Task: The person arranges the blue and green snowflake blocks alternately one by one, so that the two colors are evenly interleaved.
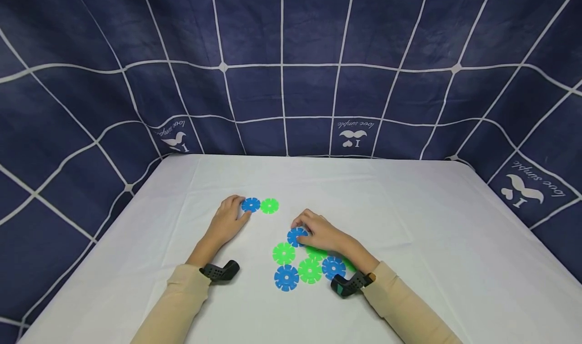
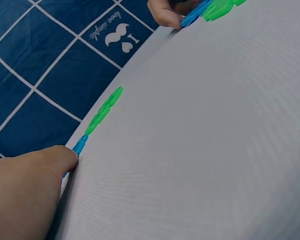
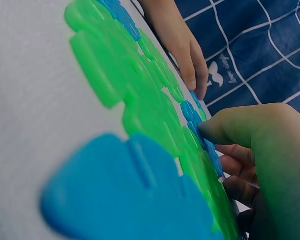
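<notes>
A person works with both hands over notched plastic discs on a white-covered bench (image 1: 386,207). The left hand (image 1: 227,221) pinches the rim of a blue disc (image 1: 254,207) directly left of the far green disc (image 1: 273,208). The pair touch edge to edge; whether they are slotted together cannot be told. Nearer the wearer than the far green disc and to its right, the right hand (image 1: 322,231) grips a second blue disc (image 1: 293,235) between thumb and fingers; whether it is lifted is unclear. Nearer still, also to the right of the far green disc, lies a cluster (image 1: 305,273) of green and blue discs, partly hidden by the right arm. Judging by the layout, work looks early: one blue-and-green pair set out, another disc in hand, and at least six in the cluster apparently remaining.
</notes>
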`<state>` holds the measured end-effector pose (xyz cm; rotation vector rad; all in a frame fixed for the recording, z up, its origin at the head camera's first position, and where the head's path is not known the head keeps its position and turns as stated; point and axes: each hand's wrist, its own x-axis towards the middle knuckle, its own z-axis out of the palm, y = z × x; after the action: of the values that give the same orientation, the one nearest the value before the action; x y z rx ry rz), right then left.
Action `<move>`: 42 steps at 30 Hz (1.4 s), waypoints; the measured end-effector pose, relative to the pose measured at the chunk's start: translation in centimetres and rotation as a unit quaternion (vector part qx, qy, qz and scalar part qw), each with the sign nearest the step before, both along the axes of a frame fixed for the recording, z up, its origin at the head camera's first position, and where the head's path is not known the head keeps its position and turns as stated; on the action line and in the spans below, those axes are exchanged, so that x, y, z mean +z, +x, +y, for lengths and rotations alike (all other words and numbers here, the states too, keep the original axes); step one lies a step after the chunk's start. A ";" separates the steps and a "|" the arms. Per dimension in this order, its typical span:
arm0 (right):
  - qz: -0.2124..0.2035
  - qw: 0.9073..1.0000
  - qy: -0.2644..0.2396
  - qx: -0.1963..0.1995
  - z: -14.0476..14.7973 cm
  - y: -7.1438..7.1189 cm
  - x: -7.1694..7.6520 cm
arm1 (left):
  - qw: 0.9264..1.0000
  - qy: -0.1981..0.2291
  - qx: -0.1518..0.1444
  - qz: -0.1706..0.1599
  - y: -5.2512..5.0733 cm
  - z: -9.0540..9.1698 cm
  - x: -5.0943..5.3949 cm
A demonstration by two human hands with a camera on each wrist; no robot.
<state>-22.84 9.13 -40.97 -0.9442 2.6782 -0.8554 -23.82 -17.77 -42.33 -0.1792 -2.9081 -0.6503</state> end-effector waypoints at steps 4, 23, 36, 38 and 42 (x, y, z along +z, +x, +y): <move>-0.005 1.000 -0.007 0.000 0.0 0.1 0.0 | 1.000 0.001 -0.003 0.001 0.1 0.0 -0.1; -0.016 0.998 -0.063 -0.010 0.1 0.1 -0.3 | 1.000 0.001 -0.009 0.008 0.0 0.0 -0.3; -0.032 0.995 -0.090 -0.005 0.0 -0.4 -0.4 | 1.000 0.002 -0.011 0.011 0.1 -0.1 -0.1; -0.032 0.995 -0.091 -0.004 0.0 -0.4 -0.4 | 1.000 0.001 -0.010 0.012 0.0 -0.1 -0.1; -0.033 0.995 -0.096 -0.002 0.1 -0.5 -0.4 | 1.000 -0.001 -0.009 0.011 0.0 0.0 -0.1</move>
<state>-23.31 9.21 -41.35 -0.9309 2.5786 -1.1416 -23.79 -17.80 -42.39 -0.2105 -2.8907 -0.6430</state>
